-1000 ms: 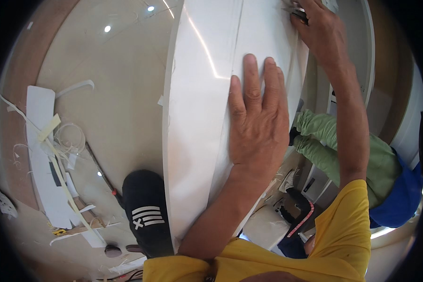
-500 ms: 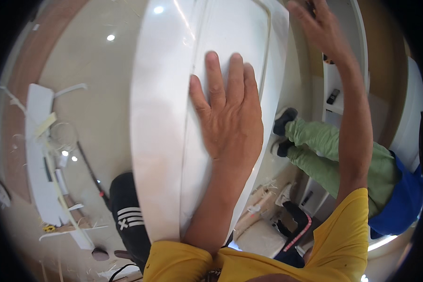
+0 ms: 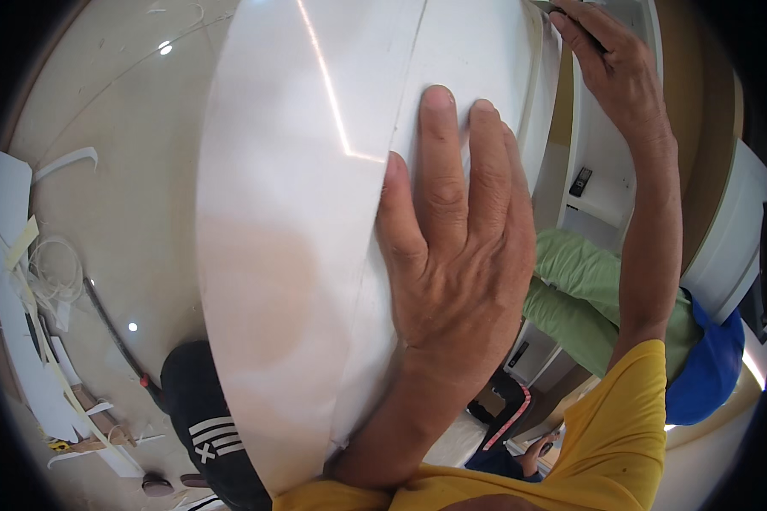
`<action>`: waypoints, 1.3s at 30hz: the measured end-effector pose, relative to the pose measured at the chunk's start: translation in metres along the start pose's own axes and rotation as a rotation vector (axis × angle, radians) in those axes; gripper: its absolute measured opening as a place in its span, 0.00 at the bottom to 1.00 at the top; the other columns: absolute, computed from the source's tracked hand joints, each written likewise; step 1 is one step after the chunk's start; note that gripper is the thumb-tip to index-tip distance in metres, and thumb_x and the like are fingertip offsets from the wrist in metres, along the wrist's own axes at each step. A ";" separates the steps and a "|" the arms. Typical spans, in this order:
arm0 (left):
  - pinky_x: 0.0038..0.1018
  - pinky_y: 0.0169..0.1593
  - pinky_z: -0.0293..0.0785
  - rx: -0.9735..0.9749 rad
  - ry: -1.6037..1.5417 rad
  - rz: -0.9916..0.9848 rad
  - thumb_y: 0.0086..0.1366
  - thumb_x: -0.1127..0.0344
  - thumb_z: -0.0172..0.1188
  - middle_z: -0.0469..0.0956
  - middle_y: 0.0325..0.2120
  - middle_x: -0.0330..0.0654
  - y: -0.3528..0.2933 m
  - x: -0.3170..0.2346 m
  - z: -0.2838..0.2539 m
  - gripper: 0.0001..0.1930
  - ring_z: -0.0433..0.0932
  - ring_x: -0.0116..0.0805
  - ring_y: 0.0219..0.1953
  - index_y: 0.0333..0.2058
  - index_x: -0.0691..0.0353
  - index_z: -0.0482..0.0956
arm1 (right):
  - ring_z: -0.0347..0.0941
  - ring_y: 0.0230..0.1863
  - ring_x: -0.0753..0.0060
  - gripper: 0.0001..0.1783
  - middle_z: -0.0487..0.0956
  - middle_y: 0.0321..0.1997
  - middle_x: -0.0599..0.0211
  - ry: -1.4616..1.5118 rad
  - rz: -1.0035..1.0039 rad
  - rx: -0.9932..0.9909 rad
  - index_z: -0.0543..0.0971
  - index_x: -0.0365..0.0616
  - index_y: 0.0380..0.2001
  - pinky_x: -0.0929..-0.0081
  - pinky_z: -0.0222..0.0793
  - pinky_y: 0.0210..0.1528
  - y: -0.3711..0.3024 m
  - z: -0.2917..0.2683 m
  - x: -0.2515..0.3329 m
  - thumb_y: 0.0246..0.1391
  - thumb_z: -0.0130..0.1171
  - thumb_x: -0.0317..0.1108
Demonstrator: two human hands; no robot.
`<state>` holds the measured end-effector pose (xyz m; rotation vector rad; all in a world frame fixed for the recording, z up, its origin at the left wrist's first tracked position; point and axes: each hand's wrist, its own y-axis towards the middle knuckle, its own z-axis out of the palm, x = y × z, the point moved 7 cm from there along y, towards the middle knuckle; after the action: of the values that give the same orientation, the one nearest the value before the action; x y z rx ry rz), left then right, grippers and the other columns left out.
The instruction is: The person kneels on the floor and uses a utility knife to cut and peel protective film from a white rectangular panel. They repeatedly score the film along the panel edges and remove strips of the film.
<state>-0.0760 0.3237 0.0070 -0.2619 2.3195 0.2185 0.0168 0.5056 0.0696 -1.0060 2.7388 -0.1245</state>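
Note:
A large glossy white panel (image 3: 273,170) with a recessed inner field rises steeply in front of me, running from my lap past the top of the view. My left hand (image 3: 464,238) lies flat on its face, fingers stretched out along the recessed part. At the panel's far right edge is my right hand (image 3: 618,68). Its fingers are bent together around a small dark thing whose kind I cannot make out. Whether that thing touches the panel edge cannot be seen clearly.
Right of the panel, a person in green trousers (image 3: 575,272) and a blue top is close by. Behind stands a white shelf unit (image 3: 601,204) with a black handheld device (image 3: 580,181). White board scraps (image 3: 13,255) and a black cord (image 3: 111,319) lie on the floor at left.
The panel appears larger and further left, its tilt changed. My left hand stays flat on it. My right hand has come to the panel's far right edge, fingers more closed.

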 end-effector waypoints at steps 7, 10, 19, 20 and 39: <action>0.49 0.74 0.48 -0.011 -0.012 -0.028 0.65 0.62 0.63 0.76 0.57 0.35 0.001 0.001 0.001 0.15 0.68 0.41 0.71 0.50 0.56 0.85 | 0.83 0.39 0.47 0.07 0.85 0.37 0.48 -0.077 -0.121 0.004 0.84 0.35 0.40 0.60 0.78 0.41 0.011 -0.006 0.013 0.61 0.61 0.27; 0.48 0.74 0.47 -0.031 -0.014 -0.026 0.65 0.62 0.63 0.76 0.57 0.35 0.000 0.000 0.002 0.15 0.68 0.40 0.71 0.49 0.56 0.85 | 0.83 0.38 0.46 0.07 0.85 0.36 0.48 -0.148 -0.111 -0.013 0.84 0.35 0.39 0.59 0.78 0.41 0.011 -0.005 0.018 0.60 0.61 0.27; 0.49 0.74 0.47 -0.036 -0.030 -0.054 0.64 0.63 0.63 0.76 0.57 0.35 0.000 0.001 0.001 0.14 0.68 0.38 0.71 0.47 0.56 0.85 | 0.82 0.36 0.45 0.07 0.84 0.33 0.48 -0.158 -0.111 0.008 0.84 0.36 0.37 0.56 0.76 0.39 0.015 -0.010 0.023 0.59 0.62 0.28; 0.49 0.74 0.47 -0.038 -0.033 -0.053 0.63 0.63 0.63 0.76 0.57 0.35 0.000 0.001 0.001 0.14 0.68 0.38 0.71 0.47 0.55 0.85 | 0.82 0.36 0.45 0.07 0.84 0.33 0.49 -0.148 -0.095 0.019 0.84 0.36 0.36 0.56 0.76 0.39 0.015 -0.010 0.022 0.59 0.62 0.28; 0.55 0.77 0.42 0.070 -0.041 0.020 0.65 0.62 0.62 0.73 0.63 0.40 -0.003 -0.004 0.005 0.17 0.60 0.49 0.74 0.50 0.61 0.85 | 0.82 0.35 0.44 0.06 0.84 0.33 0.48 -0.151 -0.059 -0.051 0.85 0.40 0.37 0.56 0.76 0.38 0.007 -0.010 0.019 0.58 0.63 0.29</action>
<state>-0.0691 0.3229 0.0064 -0.1978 2.2849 0.1507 -0.0042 0.4992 0.0749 -1.0636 2.5890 0.0116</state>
